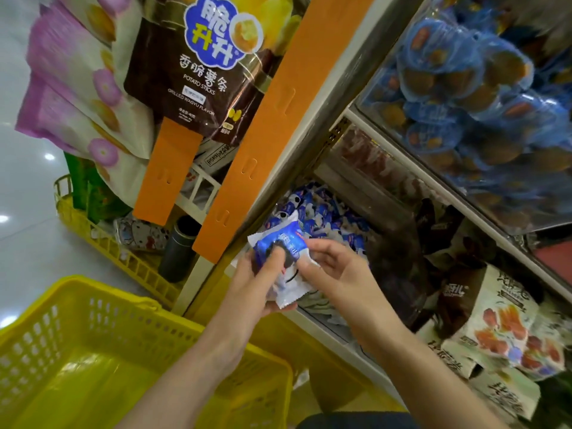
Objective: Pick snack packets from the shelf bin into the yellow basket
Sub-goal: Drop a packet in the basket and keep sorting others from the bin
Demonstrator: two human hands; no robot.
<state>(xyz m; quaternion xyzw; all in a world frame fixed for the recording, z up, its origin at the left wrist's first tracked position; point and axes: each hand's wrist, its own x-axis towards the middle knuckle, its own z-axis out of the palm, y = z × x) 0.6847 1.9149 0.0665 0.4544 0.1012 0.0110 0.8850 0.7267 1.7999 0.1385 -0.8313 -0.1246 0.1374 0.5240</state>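
The left hand (255,286) grips a small bunch of blue-and-white snack packets (280,243), and the right hand (335,270), close against it, pinches the same bunch. The yellow basket (55,332) below and left of the hands shows no packets yet, while the shelf bin (322,328) just beyond them looks well stocked, so the task seems barely begun
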